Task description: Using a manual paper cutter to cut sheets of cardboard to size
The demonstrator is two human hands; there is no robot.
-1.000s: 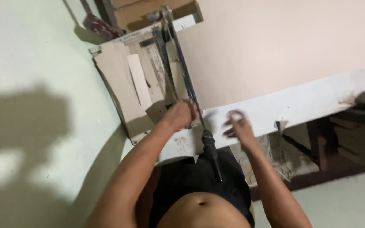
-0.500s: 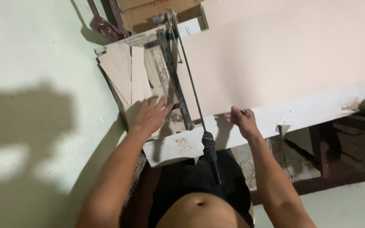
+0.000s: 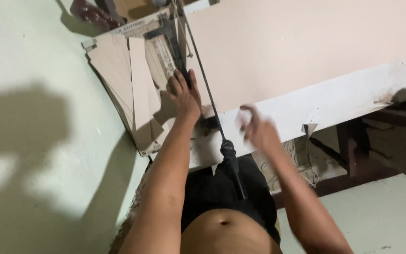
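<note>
Left hand (image 3: 183,96) flat on cutter bar (image 3: 177,56), fingers spread; right hand (image 3: 255,129) blurred, grip unclear.

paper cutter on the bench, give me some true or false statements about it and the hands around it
1. The left hand lies flat on the paper cutter. True.
2. The right hand grips the cutter's black handle. False: it hovers, blurred, near the white table edge, apart from the handle.
3. Cut cardboard strips are stacked to the left of the cutter. True.
4. The large sheet on the table is bright blue. False: it is pale beige.
5. The long lever arm ends in a dark handle over the person's lap. True.
</note>
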